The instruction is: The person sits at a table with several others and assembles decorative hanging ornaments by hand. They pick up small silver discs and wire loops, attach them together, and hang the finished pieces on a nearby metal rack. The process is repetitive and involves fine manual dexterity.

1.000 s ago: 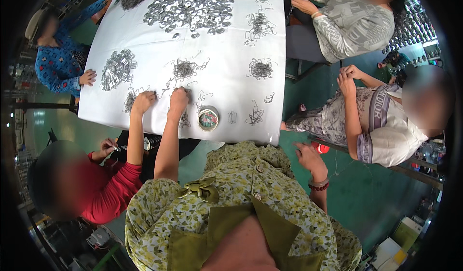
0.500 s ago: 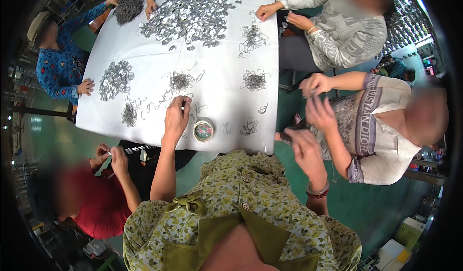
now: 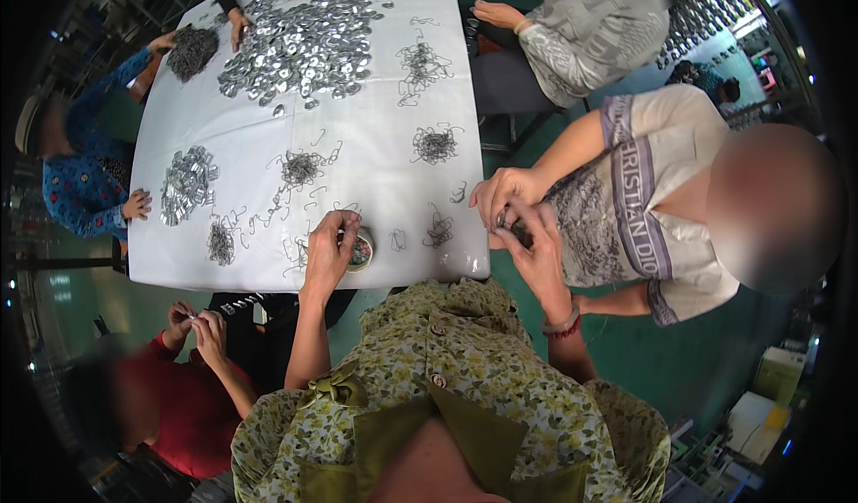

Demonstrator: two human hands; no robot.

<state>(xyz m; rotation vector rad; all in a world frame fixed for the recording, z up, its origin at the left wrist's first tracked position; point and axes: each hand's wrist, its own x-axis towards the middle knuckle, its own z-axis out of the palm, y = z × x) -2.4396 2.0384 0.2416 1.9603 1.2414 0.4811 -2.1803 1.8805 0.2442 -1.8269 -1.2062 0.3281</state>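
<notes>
Reaching beside a round tub (image 3: 368,262) on the white desk (image 3: 384,185), the left hand (image 3: 329,254) has fingers drawn together, its grip unclear. Off the desk's right edge, the right hand (image 3: 540,262) curls near a co-worker's hand (image 3: 514,188), its hold also unclear. Wire hooks (image 3: 300,171) lie heaped beyond the left hand.

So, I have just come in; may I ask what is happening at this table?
The person's left hand, curled, is by a round tub on the white table. The right hand is beyond the table's edge, close to a co-worker's hand; what they hold, if anything, is unclear. Bent wires and silvery discs lie in piles.
</notes>
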